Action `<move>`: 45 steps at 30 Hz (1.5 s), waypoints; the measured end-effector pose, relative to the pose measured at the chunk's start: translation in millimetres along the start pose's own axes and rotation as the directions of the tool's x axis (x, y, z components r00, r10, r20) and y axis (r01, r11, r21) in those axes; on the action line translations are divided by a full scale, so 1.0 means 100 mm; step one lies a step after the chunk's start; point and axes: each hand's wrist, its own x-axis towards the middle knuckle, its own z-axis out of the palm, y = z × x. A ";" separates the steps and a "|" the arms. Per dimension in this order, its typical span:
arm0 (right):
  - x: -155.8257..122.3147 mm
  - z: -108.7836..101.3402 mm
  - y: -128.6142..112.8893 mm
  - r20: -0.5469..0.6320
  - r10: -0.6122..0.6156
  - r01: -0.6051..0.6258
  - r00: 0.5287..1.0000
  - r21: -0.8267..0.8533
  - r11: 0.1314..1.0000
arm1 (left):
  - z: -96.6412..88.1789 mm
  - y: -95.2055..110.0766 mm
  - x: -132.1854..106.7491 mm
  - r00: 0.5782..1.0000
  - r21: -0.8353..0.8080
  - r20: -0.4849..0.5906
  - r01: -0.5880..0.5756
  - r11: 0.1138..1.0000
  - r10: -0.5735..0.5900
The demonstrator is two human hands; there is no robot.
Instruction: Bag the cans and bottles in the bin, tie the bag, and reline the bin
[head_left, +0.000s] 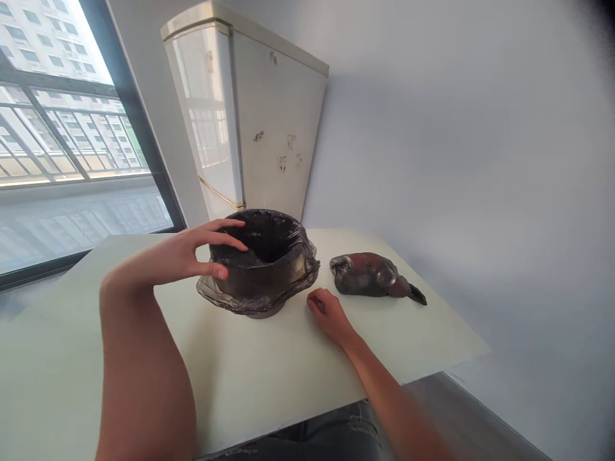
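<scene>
A round bin (pixel 262 314) stands upright on the table, lined with a thin black garbage bag (pixel 288 272) whose edge is folded out over the rim. My left hand (pixel 206 246) is at the bin's left rim, fingers spread over the opening and thumb outside against the liner. Whether it pinches the plastic I cannot tell for certain, but the fingers are apart. To the right of the bin, my right hand (pixel 327 310) rests on the table with its fingers curled in. Just beyond it lies a bundled dark plastic bag (pixel 368 274) with a twisted end pointing right.
The pale table (pixel 269 371) reaches back towards a white refrigerator (pixel 278 109) with worn marks on its side. A dark-framed window (pixel 62 128) is on the left. A plain wall (pixel 456 160) runs along the right, beyond the table's edge.
</scene>
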 end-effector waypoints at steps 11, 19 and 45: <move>0.00 0.00 0.02 0.005 -0.024 0.024 1.000 0.007 1.000 | 0.01 -0.18 0.05 0.997 0.020 0.062 -0.051 0.999 0.049; 0.00 0.01 0.02 0.009 -0.040 0.040 0.999 0.031 0.999 | 0.22 -0.09 0.34 0.951 0.091 -0.103 -0.283 0.955 0.292; 0.07 0.10 0.07 0.002 -0.092 0.092 0.996 -0.083 0.992 | 1.65 0.60 3.07 0.770 -0.024 -0.266 -0.607 0.795 0.580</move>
